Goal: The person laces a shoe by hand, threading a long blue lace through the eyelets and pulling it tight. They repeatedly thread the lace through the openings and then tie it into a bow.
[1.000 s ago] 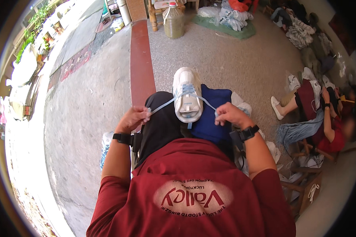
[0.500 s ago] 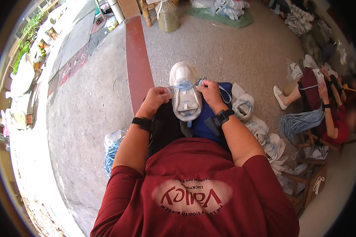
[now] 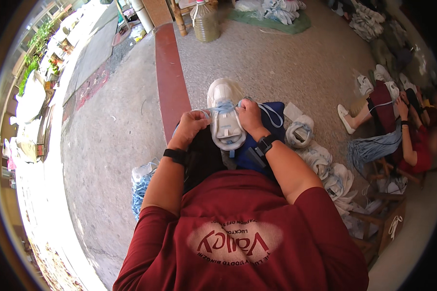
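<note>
A white sneaker rests across my lap between my knees, its toe pointing away from me and its tongue and collar toward me. Light blue shoelace crosses the upper part of the shoe in several strands. On the shoe's left side, my left hand pinches one end of the lace between thumb and fingers. My right hand is closed on the lace at the shoe's right edge, and a loop of it trails to the right over my blue-covered knee.
Several white shoe uppers lie to my right. A bundle of blue laces is at my left. Another person sits at the right beside hanging blue laces. A large plastic jug stands ahead.
My right hand has drawn in closer to the shoe and turned slightly. My left hand has shifted a little lower. The lace loop on the right now extends farther from my right hand.
</note>
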Available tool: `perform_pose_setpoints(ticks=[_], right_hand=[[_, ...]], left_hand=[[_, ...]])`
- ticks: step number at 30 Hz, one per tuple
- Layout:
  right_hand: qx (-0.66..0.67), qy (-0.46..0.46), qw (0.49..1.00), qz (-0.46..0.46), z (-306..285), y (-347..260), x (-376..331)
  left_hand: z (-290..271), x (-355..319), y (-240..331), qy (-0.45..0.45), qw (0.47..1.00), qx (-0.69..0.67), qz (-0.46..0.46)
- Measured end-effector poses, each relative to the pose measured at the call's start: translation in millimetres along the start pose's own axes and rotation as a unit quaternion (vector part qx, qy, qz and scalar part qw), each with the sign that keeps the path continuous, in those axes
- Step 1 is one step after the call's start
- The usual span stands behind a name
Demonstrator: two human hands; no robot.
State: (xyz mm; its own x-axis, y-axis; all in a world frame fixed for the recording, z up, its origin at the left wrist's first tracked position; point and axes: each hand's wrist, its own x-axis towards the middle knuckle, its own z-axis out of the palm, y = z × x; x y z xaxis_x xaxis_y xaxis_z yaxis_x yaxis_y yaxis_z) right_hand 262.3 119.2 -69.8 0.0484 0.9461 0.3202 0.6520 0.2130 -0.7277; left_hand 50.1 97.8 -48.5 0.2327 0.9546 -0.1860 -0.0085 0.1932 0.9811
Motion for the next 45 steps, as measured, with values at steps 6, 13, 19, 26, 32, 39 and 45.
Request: perform_pose_setpoints(ticks=[6, 13, 19, 26, 32, 39, 45], right_hand=[[0.061, 0.019, 0.996, 0.056, -8.9, -10.5, -2.8], [-0.117, -0.015, 0.992, -0.036, -21.0, -29.3, -22.4], [-0.109, -0.047, 0.989, -0.092, -16.6, -19.7, -20.8], [-0.005, 0.019, 0.999, -0.042, -9.5, -10.8, -21.7], [-0.011, 0.003, 1.0, -0.015, -24.6, -22.6, -25.0], [0.026, -0.033, 0.969, -0.242, -8.7, -48.4, -13.0], [-0.01, -0.119, 0.978, -0.172, 0.9, -46.9, -8.0]], left_hand=[[10.1, -7.3, 10.8, 0.055, 0.997, 0.06, 0.0], [34.1, -18.0, 34.4, 0.024, 1.0, 0.001, 0.018], [67.2, 4.0, 42.2, 0.038, 0.921, 0.353, 0.16], [93.1, 26.1, 38.0, 0.004, 0.735, 0.655, 0.176], [59.9, -1.8, 42.4, -0.02, 0.696, 0.7, 0.16], [-0.9, -29.5, 27.4, 0.041, 0.996, -0.038, -0.075], [13.0, -6.0, 8.9, 0.068, 0.98, -0.187, -0.024]])
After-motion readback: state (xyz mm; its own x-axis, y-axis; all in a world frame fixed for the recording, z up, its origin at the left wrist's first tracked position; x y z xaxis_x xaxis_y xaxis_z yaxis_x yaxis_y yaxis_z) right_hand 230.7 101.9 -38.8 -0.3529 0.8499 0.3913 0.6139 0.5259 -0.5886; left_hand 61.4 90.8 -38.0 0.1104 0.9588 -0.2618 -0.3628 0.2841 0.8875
